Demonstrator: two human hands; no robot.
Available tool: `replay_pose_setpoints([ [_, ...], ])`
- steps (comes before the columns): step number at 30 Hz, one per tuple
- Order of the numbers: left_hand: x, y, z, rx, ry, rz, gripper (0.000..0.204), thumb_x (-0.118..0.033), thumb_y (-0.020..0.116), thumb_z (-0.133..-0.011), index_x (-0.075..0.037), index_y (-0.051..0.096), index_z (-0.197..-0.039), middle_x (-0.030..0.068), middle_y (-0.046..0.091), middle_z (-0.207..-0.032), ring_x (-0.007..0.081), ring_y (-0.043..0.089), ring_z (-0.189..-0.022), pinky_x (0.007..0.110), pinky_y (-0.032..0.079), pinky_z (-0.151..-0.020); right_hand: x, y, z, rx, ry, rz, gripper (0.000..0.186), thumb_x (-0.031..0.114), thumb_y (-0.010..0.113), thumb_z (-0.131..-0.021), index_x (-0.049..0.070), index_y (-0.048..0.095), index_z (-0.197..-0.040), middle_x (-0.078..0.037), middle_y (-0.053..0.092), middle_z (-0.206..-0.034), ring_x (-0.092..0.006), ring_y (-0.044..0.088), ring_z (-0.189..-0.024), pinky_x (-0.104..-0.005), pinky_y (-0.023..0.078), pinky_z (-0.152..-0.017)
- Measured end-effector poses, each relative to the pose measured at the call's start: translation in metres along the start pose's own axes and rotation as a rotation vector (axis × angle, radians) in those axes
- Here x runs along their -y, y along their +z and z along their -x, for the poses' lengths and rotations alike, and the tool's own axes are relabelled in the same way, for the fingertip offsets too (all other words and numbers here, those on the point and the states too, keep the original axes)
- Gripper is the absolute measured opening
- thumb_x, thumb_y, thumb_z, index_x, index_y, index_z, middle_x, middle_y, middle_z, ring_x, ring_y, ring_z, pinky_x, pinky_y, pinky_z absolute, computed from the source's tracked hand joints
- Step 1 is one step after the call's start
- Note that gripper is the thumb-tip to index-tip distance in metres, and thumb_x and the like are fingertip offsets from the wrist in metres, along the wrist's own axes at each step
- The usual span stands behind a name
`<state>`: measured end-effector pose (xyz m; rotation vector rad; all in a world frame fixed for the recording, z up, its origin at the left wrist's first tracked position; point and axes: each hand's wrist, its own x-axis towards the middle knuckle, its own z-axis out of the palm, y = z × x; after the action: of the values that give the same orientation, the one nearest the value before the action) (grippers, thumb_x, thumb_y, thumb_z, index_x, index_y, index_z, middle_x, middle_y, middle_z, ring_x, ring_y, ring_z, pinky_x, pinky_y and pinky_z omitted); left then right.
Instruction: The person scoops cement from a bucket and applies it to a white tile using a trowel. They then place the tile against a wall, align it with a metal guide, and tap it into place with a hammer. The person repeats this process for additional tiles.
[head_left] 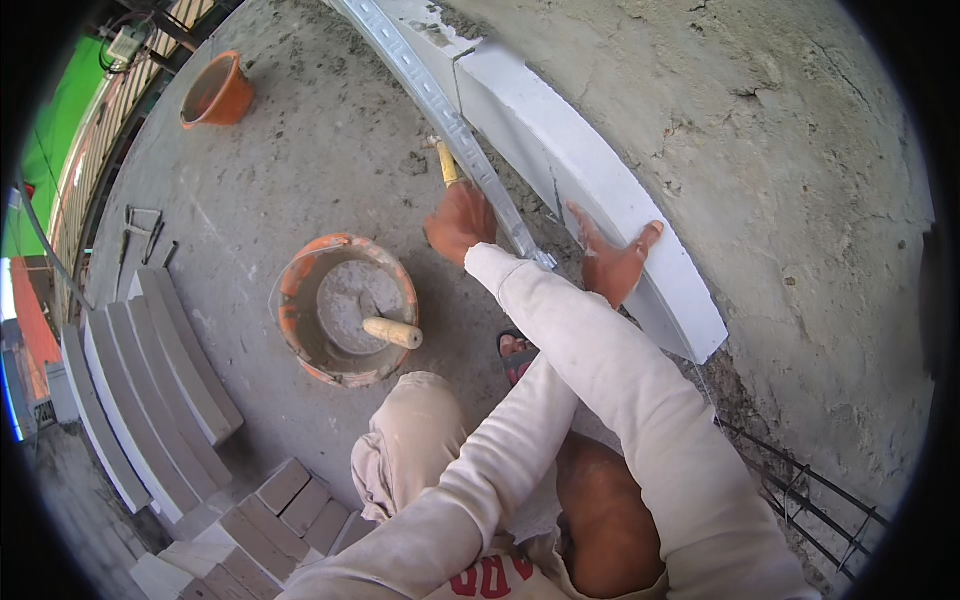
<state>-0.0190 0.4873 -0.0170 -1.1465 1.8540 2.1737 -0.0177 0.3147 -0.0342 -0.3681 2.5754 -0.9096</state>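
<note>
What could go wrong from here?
The right forearm crosses over the left, so moving the yellow-handled tool in the right hand might jostle the left hand on the white block.
The wooden handle reaching the bucket's rim could get knocked by the nearby knee.

The metal rail (441, 112) and white block row (562, 135) are cut off at the top.

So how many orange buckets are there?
2. One bucket is at the upper left; the messy bucket is near the middle, with a wooden-handled tool in it. Others could be hidden, but none show.
</note>
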Motion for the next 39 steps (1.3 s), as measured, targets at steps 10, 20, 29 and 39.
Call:
replay_pose_setpoints([
  [10, 0.005, 0.008, -0.007, -0.023, 0.029, -0.016, 0.144, -0.049, 0.089, -0.082, -0.003, -0.014, -0.169, 0.0372, 0.039, -0.161, 0.0428, 0.046, -0.148, 0.041, 0.038, -0.123, 0.017, -0.075, 0.043, 0.326, -0.004, -0.254, 0.039, 0.021, 0.077, -0.090, -0.011, 0.066, -0.109, -0.030, 0.073, -0.101, -0.0410, 0.074, -0.101, -0.0465, 0.059, -0.087],
  [20, 0.012, 0.009, -0.008, 0.044, 0.066, 0.052, 0.142, -0.048, 0.087, -0.084, 0.000, -0.017, -0.168, 0.0383, 0.035, -0.163, 0.0464, 0.045, -0.149, 0.042, 0.038, -0.124, -0.056, -0.216, 0.110, -0.132, -0.425, -0.176, 0.032, 0.019, 0.063, -0.106, -0.009, 0.067, -0.119, -0.023, 0.066, -0.075, -0.0278, 0.063, -0.064, -0.0410, 0.051, -0.065],
  [29, 0.005, -0.002, -0.010, 0.055, 0.036, 0.055, 0.137, -0.043, 0.084, -0.087, 0.001, -0.017, -0.167, 0.0399, 0.031, -0.165, 0.0494, 0.042, -0.150, 0.044, 0.035, -0.127, -0.129, -0.232, 0.075, -0.331, -0.312, -0.018, 0.027, 0.018, 0.062, -0.106, -0.008, 0.068, -0.110, -0.021, 0.065, -0.075, -0.0243, 0.056, -0.064, -0.0382, 0.049, -0.067],
  [39, -0.012, -0.002, -0.006, 0.095, -0.137, 0.079, 0.147, -0.034, 0.090, -0.083, -0.012, -0.029, -0.166, 0.0290, 0.036, -0.161, 0.0433, 0.049, -0.141, 0.062, 0.052, -0.108, -0.190, -0.296, 0.249, -0.293, 0.163, -0.191, 0.037, 0.034, 0.060, -0.112, 0.002, 0.067, -0.096, 0.005, 0.049, -0.071, -0.0055, 0.039, -0.066, -0.0280, 0.032, -0.057],
])
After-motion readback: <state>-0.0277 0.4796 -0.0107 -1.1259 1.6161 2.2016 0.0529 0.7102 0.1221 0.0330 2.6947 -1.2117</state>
